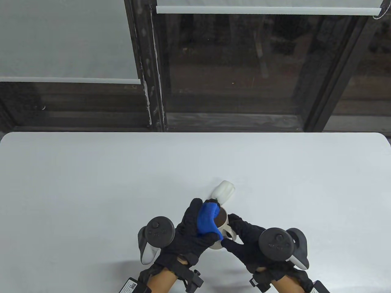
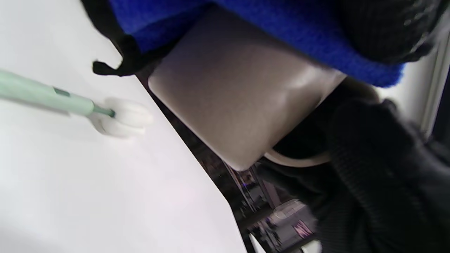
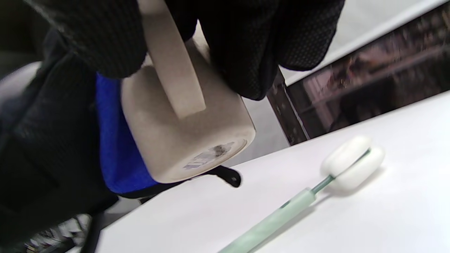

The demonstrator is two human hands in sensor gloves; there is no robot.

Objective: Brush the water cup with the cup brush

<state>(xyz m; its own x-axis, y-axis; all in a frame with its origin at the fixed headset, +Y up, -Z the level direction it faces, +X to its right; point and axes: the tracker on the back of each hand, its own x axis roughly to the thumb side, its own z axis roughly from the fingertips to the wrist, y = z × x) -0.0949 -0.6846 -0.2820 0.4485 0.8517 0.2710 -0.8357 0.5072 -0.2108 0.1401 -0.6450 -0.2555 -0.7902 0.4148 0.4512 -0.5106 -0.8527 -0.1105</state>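
The beige water cup [image 1: 224,226] is held off the table and tilted, its bottom label showing in the right wrist view [image 3: 182,140]. My left hand [image 1: 205,220], in a black glove with a blue thumb, grips the cup's body [image 2: 239,95]. My right hand [image 1: 234,232] pinches the cup's handle [image 3: 175,70]. The cup brush lies on the table beyond the cup, with a white sponge head [image 1: 224,191] and a pale green handle [image 3: 274,221]. It also shows in the left wrist view [image 2: 123,117]. Neither hand touches it.
The white table [image 1: 91,198] spreads wide on both sides of the hands. Its far edge runs along a dark window wall [image 1: 232,76] with white blinds.
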